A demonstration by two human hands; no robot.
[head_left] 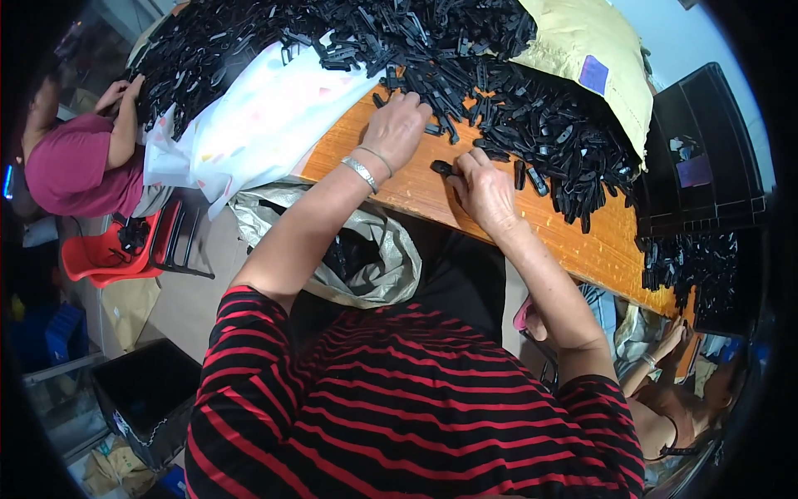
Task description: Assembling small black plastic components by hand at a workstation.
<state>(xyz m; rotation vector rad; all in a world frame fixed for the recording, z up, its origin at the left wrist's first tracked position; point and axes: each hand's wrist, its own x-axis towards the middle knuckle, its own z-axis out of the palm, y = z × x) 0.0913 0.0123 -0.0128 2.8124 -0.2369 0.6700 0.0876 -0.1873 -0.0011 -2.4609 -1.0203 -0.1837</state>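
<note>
My left hand point(396, 131), with a bracelet on its wrist, reaches to the near edge of a heap of small, elongated black plastic pieces point(432, 83). Its fingers are bent down among the pieces, and the tips are mostly hidden. To its right, my right hand point(488, 190) is closed low over the wooden tabletop point(416, 179). A single black plastic piece point(442, 167) sticks out to the left from its thumb and fingertips. More loose pieces point(532, 176) lie just right of this hand.
A white plastic bag point(266, 116) covers the table's left part. A tan sack point(573, 41) stands behind the heap, and an open woven sack point(391, 266) hangs below the front edge. One person point(83, 162) works at the left; another point(673, 407) sits at the lower right.
</note>
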